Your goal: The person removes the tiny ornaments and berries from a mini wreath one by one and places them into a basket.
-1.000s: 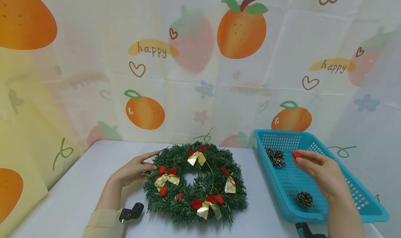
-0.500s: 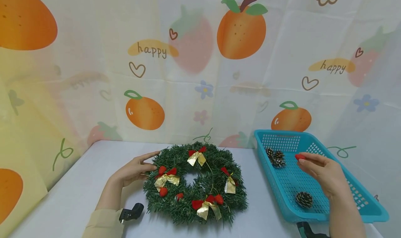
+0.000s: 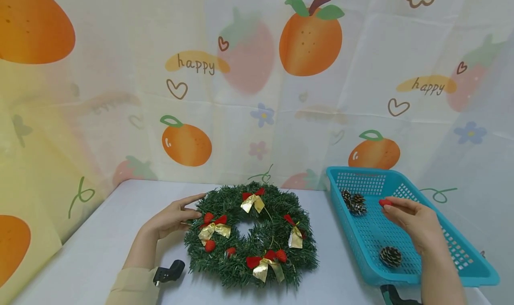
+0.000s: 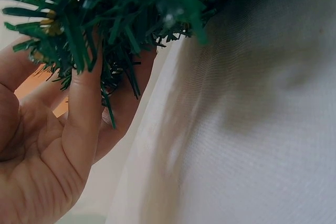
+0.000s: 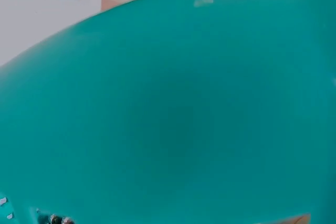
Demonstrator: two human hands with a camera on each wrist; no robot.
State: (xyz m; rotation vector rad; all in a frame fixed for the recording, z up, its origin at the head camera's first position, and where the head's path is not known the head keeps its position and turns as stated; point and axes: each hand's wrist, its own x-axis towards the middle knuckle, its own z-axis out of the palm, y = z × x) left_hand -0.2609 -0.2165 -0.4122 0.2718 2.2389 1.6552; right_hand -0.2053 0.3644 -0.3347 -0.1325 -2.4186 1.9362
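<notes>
A green wreath (image 3: 257, 269) lies on the white table, decorated with gold bows with red tops and several red berries. My left hand (image 3: 172, 218) holds the wreath's left edge. In the left wrist view the fingers (image 4: 84, 108) reach in around the green needles, which hide the fingertips. My right hand (image 3: 417, 220) pinches a small red berry (image 3: 384, 202) between thumb and fingertips, above the blue basket (image 3: 349, 233). The basket's wall (image 5: 173, 103) fills most of the right wrist view, with only a sliver of hand at the bottom edge.
Inside the basket, several pine cones (image 3: 355, 202) cluster at the far left, and another pine cone (image 3: 390, 256) sits near the front. A fruit-printed cloth (image 3: 241, 131) hangs behind the table (image 3: 104, 233). The basket stands right of the wreath.
My right hand, with the red berry, has shifted slightly right and down over the basket. My left hand and the wreath have stayed in place.
</notes>
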